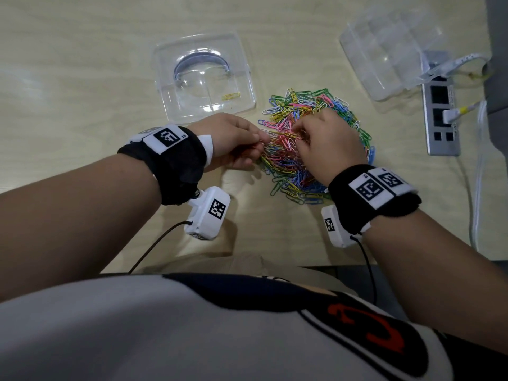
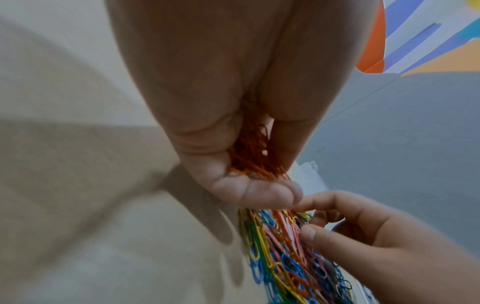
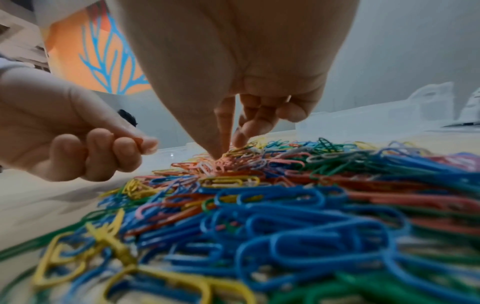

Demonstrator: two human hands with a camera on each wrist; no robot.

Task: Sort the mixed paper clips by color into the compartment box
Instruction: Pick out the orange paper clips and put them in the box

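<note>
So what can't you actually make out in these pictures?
- How many orange clips the left hand holds: head view hides them behind its knuckles; left wrist view shows only a bunch in the curled palm.
- Whether the right hand has a clip pinched yet: its fingertips sit buried in the pile.
- The far clear box: too blurred to count compartments.
- The near clear box: one yellow clip shows; glare hides the dividers.

box [image 1: 248, 78] flanks pile [image 1: 324, 105] | bare table [image 1: 82, 78] left
</note>
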